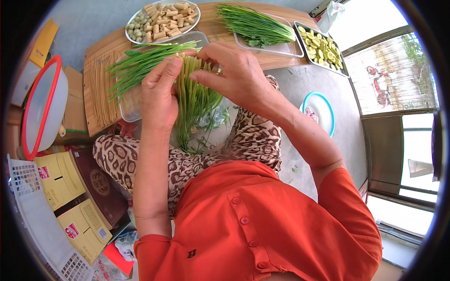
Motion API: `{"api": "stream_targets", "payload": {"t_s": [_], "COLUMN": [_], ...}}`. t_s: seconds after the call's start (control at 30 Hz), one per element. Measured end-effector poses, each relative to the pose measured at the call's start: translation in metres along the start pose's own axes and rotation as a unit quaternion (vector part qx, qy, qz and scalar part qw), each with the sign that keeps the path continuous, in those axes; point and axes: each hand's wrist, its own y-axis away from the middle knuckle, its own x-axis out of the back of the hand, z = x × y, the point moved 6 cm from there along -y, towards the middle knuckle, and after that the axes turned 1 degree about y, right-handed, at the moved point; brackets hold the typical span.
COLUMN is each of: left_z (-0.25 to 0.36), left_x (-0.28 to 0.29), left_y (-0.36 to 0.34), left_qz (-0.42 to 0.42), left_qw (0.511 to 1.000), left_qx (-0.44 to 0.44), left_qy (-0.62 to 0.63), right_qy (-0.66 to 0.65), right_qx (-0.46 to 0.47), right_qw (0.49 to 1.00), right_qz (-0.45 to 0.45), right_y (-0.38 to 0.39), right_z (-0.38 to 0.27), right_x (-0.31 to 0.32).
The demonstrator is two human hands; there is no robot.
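A bunch of long, thin green vegetable stems (190, 96) hangs over my lap, cut ends up and leafy ends down. My left hand (161, 91) is closed around its upper part, the thumb pressed near the top. At the stem ends, my right hand (229, 70) has its fingers curled and touching the stems; the exact fingertip contact is partly hidden. Just beyond the left hand, long green chives (133, 70) lie across a clear plastic tray (129, 110). To their left are many thin wooden skewers (101, 89) on the wooden table (91, 119).
Along the table's far side stand a white plate (197, 21) of beige tubes and greenish balls, a tray with more chives (255, 28), and a tray of sliced cucumber (323, 49). A blue-rimmed basin (333, 117) sits on the floor right. Red-rimmed basin (44, 107) and boxes (61, 180) are left.
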Motion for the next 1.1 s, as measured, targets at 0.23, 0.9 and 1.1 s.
{"api": "stream_targets", "payload": {"t_s": [0.23, 0.9, 1.1], "left_z": [0.002, 0.000, -0.004], "left_x": [-0.005, 0.005, 0.002], "left_y": [0.003, 0.001, 0.001], "left_qz": [-0.014, 0.019, 0.025], "left_qw": [1.000, 0.998, 0.999], "left_qx": [-0.004, 0.005, -0.002], "left_qy": [-0.002, 0.061, 0.039], "right_qy": [-0.031, -0.102, -0.105], "right_qx": [-0.072, -0.096, -0.099], "right_qw": [0.995, 0.989, 0.989], "right_qz": [-0.059, -0.040, -0.025], "right_y": [0.003, 0.008, 0.008], "right_z": [0.012, 0.019, 0.019], "right_x": [-0.006, -0.004, -0.010]}}
